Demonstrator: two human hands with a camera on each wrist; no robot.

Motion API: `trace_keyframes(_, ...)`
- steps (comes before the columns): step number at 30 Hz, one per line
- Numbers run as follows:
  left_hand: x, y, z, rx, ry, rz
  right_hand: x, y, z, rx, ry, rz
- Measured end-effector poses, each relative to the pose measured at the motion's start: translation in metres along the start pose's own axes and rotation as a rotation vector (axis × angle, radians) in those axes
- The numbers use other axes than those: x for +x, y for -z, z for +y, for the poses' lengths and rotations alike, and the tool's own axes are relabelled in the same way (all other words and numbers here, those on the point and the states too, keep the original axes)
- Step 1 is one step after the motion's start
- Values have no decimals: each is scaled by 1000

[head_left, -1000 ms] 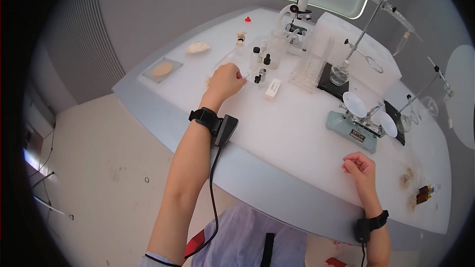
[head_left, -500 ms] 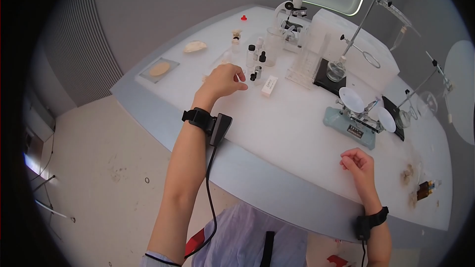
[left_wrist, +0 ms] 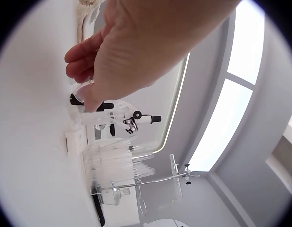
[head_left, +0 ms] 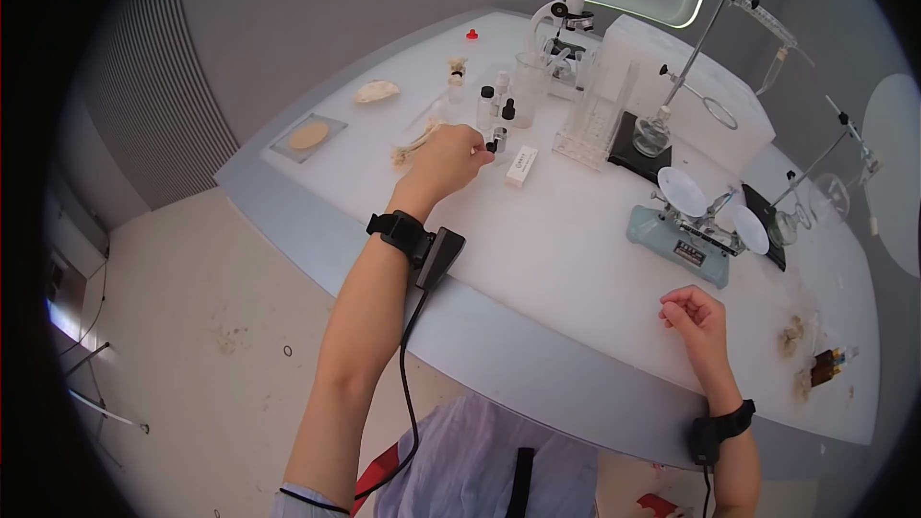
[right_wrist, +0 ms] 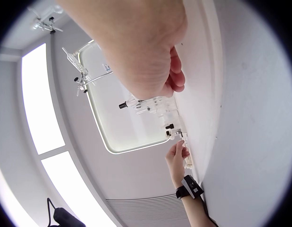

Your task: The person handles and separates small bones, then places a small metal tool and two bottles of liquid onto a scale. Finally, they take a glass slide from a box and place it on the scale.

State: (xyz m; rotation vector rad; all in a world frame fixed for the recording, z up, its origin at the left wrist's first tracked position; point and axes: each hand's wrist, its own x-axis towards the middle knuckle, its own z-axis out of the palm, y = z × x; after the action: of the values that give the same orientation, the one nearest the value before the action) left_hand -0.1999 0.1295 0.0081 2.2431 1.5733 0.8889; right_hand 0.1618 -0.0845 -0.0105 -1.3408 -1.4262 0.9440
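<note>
My left hand [head_left: 446, 161] is over the far left part of the table, thumb and fingers brought together. In the left wrist view they pinch a small clear piece [left_wrist: 83, 87], mostly hidden by the hand; I cannot tell its kind. Just beyond the fingertips lies a small glass vial [head_left: 500, 136] with a black cap. A small white box [head_left: 522, 165] stands to its right. Under the hand's left side lies a pale, dried root-like bundle [head_left: 411, 150]. My right hand [head_left: 697, 318] rests near the front edge, fingers loosely curled, holding nothing.
Capped bottles [head_left: 486, 107], a beaker [head_left: 528, 86] and a microscope [head_left: 574, 14] stand behind the left hand. A test tube rack [head_left: 578, 149], clamp stand [head_left: 641, 149] and balance scale [head_left: 677, 242] are to the right. Brown bottles [head_left: 825, 366] lie far right.
Half a second ago my left thumb and fingers were apart; now they have come together, with the hand slightly farther right, near the vial. The right hand has stayed put.
</note>
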Motion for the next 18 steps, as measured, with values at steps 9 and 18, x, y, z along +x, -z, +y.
trace_keyframes(9,6,-13,-17,18,7,41,1,0,3,8,7,2)
trace_keyframes(18,-1,24,-43,232,343,395,1,3,7,5,14,-8)
